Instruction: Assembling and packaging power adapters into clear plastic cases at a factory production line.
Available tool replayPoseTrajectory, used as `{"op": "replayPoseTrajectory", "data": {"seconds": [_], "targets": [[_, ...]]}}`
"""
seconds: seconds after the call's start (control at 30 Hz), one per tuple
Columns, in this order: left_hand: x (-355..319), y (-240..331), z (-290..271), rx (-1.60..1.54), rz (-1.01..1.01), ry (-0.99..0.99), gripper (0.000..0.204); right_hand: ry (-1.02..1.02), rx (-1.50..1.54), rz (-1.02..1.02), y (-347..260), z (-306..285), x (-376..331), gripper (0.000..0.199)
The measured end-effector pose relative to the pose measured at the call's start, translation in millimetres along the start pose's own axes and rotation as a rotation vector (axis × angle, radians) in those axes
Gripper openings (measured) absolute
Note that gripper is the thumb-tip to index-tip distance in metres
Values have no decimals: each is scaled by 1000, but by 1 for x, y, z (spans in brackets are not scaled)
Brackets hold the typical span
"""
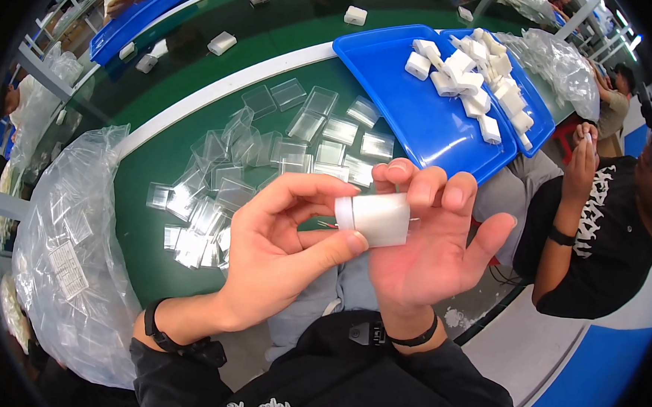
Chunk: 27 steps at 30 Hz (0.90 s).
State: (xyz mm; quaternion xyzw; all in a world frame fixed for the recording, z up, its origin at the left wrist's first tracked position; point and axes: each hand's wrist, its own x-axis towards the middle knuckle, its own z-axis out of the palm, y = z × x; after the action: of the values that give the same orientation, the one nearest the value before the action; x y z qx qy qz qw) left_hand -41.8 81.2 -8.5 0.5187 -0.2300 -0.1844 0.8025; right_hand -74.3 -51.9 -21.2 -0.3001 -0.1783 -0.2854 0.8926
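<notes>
My left hand (pixel 267 252) pinches a small white block (pixel 381 219) between thumb and fingers, in front of my body. The block has a rounded, pale rim at its left end, and thin wires, one reddish, stick out there. Its shiny surface may be a clear sleeve, but I cannot tell. My right hand (pixel 435 247) is open, palm up, with its fingers spread next to the block's right end. Just beyond my hands, many clear plastic sleeves (pixel 292 153) lie loose on the green table (pixel 140 255).
Two blue trays (pixel 414 112) sit at the far right, holding several white blocks (pixel 468 81). A large clear plastic bag (pixel 76 263) stands at left. Behind a white rail (pixel 221 81), a dark green belt (pixel 291 33) carries scattered blocks. A co-worker (pixel 593 235) sits at right.
</notes>
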Motion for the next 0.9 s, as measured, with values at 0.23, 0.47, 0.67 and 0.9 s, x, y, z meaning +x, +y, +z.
{"op": "replayPoseTrajectory", "data": {"seconds": [0.23, 0.47, 0.67, 0.9], "targets": [[-1, 3, 0, 50, -76, -19, 38, -41, 92, 70, -3, -1, 3, 46], [-5, 2, 2, 168, 111, -48, 34, -32, 246, 5, -10, -8, -1, 53], [-3, 1, -9, 266, 202, -96, 28, -50, 153, -61, -7, -3, -5, 52], [-5, 6, -6, 193, 99, -80, 25, -187, 191, -4, -13, -1, 1, 45]]}}
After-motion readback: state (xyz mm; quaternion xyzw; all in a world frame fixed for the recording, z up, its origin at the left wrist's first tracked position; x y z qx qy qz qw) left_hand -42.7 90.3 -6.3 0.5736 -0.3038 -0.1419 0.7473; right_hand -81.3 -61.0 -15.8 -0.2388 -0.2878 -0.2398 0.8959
